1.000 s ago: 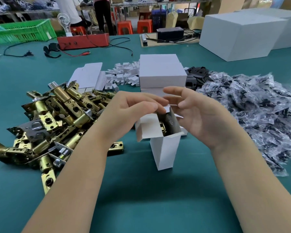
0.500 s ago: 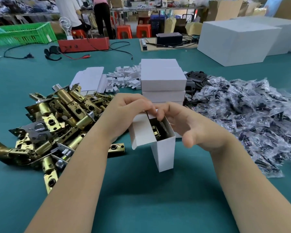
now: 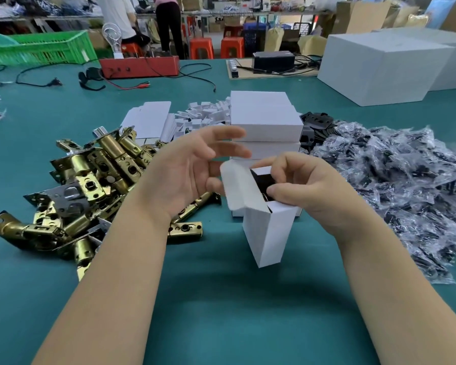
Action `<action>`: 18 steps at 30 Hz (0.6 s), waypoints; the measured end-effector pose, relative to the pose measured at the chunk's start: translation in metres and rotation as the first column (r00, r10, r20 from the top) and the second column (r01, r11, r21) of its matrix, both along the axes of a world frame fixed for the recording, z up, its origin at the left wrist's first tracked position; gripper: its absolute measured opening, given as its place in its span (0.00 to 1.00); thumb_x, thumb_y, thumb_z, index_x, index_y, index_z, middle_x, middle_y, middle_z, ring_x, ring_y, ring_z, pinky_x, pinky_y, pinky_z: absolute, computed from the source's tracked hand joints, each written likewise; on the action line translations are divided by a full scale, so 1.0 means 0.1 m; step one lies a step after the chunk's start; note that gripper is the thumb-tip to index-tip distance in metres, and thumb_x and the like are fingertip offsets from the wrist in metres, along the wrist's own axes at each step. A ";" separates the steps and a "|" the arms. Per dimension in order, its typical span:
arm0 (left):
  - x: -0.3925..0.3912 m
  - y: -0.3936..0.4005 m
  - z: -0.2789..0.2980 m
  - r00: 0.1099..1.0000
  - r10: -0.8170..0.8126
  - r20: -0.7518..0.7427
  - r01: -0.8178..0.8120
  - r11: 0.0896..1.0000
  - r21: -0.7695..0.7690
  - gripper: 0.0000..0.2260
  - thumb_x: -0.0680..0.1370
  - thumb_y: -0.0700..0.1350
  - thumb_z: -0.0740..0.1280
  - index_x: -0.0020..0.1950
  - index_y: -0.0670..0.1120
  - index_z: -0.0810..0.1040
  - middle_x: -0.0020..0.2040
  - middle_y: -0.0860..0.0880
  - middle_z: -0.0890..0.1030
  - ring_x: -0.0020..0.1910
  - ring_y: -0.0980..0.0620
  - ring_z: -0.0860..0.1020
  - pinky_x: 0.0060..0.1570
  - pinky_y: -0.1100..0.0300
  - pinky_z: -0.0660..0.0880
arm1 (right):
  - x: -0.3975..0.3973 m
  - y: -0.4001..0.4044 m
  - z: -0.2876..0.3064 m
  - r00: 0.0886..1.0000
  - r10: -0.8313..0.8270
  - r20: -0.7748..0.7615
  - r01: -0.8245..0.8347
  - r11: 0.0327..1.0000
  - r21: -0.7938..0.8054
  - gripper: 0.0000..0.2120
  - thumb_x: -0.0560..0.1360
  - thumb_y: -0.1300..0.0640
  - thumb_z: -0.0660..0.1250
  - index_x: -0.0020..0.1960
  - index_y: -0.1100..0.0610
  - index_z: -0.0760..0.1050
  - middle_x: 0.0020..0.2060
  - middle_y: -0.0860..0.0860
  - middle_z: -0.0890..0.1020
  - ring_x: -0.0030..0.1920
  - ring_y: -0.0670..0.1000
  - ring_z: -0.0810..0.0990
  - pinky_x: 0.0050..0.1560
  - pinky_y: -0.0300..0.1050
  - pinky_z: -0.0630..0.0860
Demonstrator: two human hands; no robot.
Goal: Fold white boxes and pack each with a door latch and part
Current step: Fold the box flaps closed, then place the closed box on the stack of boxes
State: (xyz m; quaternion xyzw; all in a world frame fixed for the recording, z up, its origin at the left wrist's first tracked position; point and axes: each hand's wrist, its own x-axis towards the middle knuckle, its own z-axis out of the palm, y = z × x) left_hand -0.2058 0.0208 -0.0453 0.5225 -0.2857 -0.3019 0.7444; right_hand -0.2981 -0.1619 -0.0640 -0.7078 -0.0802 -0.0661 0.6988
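A small white box (image 3: 270,233) stands upright on the green table in front of me, its top open and its lid flap (image 3: 238,187) folded out to the left. Dark contents show inside the opening. My right hand (image 3: 308,191) grips the box's top right edge, fingers curled over the opening and thumb on the side flap. My left hand (image 3: 192,172) hovers just left of the lid flap with fingers spread and relaxed. A pile of brass door latches (image 3: 90,185) lies to the left. Bagged black parts (image 3: 395,180) are heaped to the right.
A stack of closed white boxes (image 3: 266,119) stands right behind the open one. Flat box blanks (image 3: 153,117) and small white inserts (image 3: 203,114) lie further back. Large white cartons (image 3: 379,64), a red device (image 3: 140,65) and a green crate (image 3: 40,47) sit at the far edge.
My left hand has drawn back from the box opening and spread its fingers. My right hand has closed its fingers down over the box's top.
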 end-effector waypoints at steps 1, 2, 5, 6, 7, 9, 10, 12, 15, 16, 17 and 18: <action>0.00 0.02 -0.01 0.999 -0.020 -0.036 0.017 0.997 -0.077 0.21 0.67 0.35 0.55 0.55 0.43 0.79 0.46 0.45 0.83 0.32 0.52 0.79 0.28 0.64 0.77 | 0.01 0.01 -0.01 1.000 -0.012 0.012 0.012 1.000 0.010 0.13 0.63 0.68 0.63 0.31 0.51 0.69 0.48 0.52 0.84 0.40 0.50 0.76 0.36 0.36 0.71; -0.01 0.03 -0.01 0.999 -0.038 -0.038 0.033 0.991 -0.127 0.23 0.67 0.32 0.55 0.58 0.44 0.77 0.48 0.45 0.83 0.35 0.51 0.81 0.31 0.63 0.79 | 0.01 0.03 -0.01 0.999 -0.019 0.026 0.018 1.000 0.017 0.12 0.63 0.69 0.61 0.32 0.52 0.67 0.47 0.51 0.83 0.40 0.50 0.75 0.35 0.36 0.70; -0.07 -0.02 -0.03 0.995 -0.050 0.083 0.061 0.989 -0.136 0.27 0.67 0.26 0.62 0.62 0.47 0.75 0.51 0.46 0.82 0.40 0.51 0.82 0.41 0.61 0.80 | -0.01 0.11 -0.01 0.998 -0.017 0.063 0.020 0.998 -0.051 0.10 0.64 0.68 0.57 0.33 0.54 0.62 0.40 0.43 0.82 0.35 0.47 0.70 0.31 0.33 0.64; -0.09 -0.05 -0.03 0.991 -0.022 0.133 0.038 0.992 -0.120 0.27 0.66 0.26 0.66 0.61 0.48 0.76 0.51 0.47 0.83 0.40 0.52 0.81 0.42 0.61 0.79 | -0.02 0.13 0.00 0.997 -0.001 0.080 0.008 0.996 -0.092 0.09 0.66 0.67 0.57 0.33 0.55 0.61 0.36 0.39 0.81 0.31 0.44 0.68 0.30 0.31 0.63; -0.11 -0.08 -0.02 0.983 0.025 0.182 -0.006 0.994 -0.106 0.25 0.66 0.28 0.70 0.59 0.49 0.77 0.49 0.48 0.83 0.39 0.54 0.80 0.41 0.63 0.78 | -0.02 0.15 0.00 0.995 0.018 0.094 -0.007 0.992 -0.124 0.07 0.67 0.66 0.56 0.33 0.57 0.62 0.32 0.38 0.78 0.29 0.41 0.66 0.30 0.31 0.62; -0.17 -0.15 -0.03 0.948 0.125 0.293 -0.112 0.992 -0.062 0.19 0.67 0.33 0.73 0.54 0.50 0.81 0.45 0.50 0.83 0.37 0.56 0.79 0.40 0.65 0.76 | -0.02 0.17 -0.01 0.994 -0.020 0.110 0.033 0.992 -0.122 0.08 0.68 0.62 0.55 0.34 0.64 0.69 0.29 0.39 0.75 0.31 0.43 0.67 0.33 0.35 0.63; -0.19 -0.18 -0.03 0.923 0.157 0.350 -0.158 0.987 -0.028 0.16 0.68 0.35 0.73 0.52 0.51 0.82 0.42 0.51 0.83 0.37 0.56 0.78 0.39 0.66 0.75 | -0.01 0.19 -0.02 0.990 -0.073 0.123 0.085 0.992 -0.095 0.11 0.69 0.60 0.55 0.34 0.61 0.74 0.29 0.40 0.74 0.33 0.44 0.68 0.35 0.38 0.64; -0.24 -0.23 -0.04 0.886 0.192 0.421 -0.225 0.974 0.029 0.10 0.72 0.39 0.71 0.51 0.50 0.84 0.37 0.51 0.80 0.36 0.56 0.76 0.40 0.67 0.74 | 0.01 0.23 -0.04 0.959 -0.224 0.173 0.235 0.971 -0.049 0.13 0.71 0.58 0.57 0.31 0.50 0.75 0.28 0.40 0.73 0.32 0.43 0.69 0.35 0.36 0.65; -0.26 -0.24 -0.03 0.811 0.205 0.548 -0.300 0.950 0.087 0.10 0.74 0.45 0.70 0.54 0.52 0.84 0.43 0.57 0.82 0.46 0.56 0.79 0.53 0.60 0.76 | 0.03 0.25 -0.10 0.898 -0.380 0.222 0.391 0.920 -0.010 0.05 0.70 0.58 0.62 0.39 0.49 0.69 0.29 0.37 0.74 0.32 0.42 0.70 0.35 0.37 0.67; -0.27 -0.24 -0.03 0.761 0.181 0.623 -0.320 0.940 0.117 0.10 0.74 0.47 0.70 0.55 0.53 0.83 0.47 0.59 0.83 0.50 0.58 0.80 0.55 0.61 0.75 | 0.04 0.24 -0.11 0.884 -0.407 0.232 0.420 0.908 -0.006 0.06 0.70 0.59 0.62 0.41 0.49 0.67 0.31 0.37 0.74 0.33 0.44 0.70 0.36 0.41 0.69; -0.28 -0.25 -0.03 0.713 0.137 0.688 -0.333 0.929 0.160 0.11 0.74 0.50 0.70 0.56 0.55 0.82 0.50 0.61 0.83 0.53 0.61 0.79 0.55 0.63 0.74 | 0.04 0.23 -0.13 0.868 -0.430 0.248 0.447 0.895 -0.011 0.08 0.70 0.60 0.61 0.43 0.48 0.66 0.33 0.38 0.74 0.35 0.45 0.71 0.37 0.43 0.70; -0.30 -0.26 -0.03 0.685 0.078 0.724 -0.338 0.915 0.221 0.13 0.73 0.54 0.70 0.57 0.58 0.82 0.53 0.62 0.82 0.55 0.63 0.78 0.55 0.64 0.73 | 0.05 0.23 -0.14 0.856 -0.448 0.259 0.469 0.883 -0.024 0.09 0.70 0.61 0.60 0.44 0.48 0.66 0.34 0.40 0.73 0.36 0.45 0.72 0.38 0.44 0.71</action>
